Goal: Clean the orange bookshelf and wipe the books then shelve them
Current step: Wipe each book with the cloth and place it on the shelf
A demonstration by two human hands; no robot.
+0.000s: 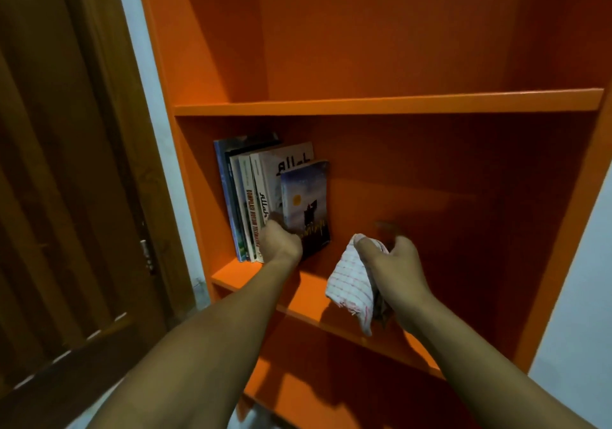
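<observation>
Left hand (280, 242) curls around the lower edge of the blue-cover book (306, 203), rightmost in the upright row on the orange bookshelf's (387, 105) middle shelf. Right hand (395, 271) grips a checked cloth (351, 287); its fingertips blurred, book's bottom corner hidden.

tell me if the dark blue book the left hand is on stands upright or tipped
Tipped. The dark blue book leans left against the upright row of books, with the left hand at its lower edge.
</observation>
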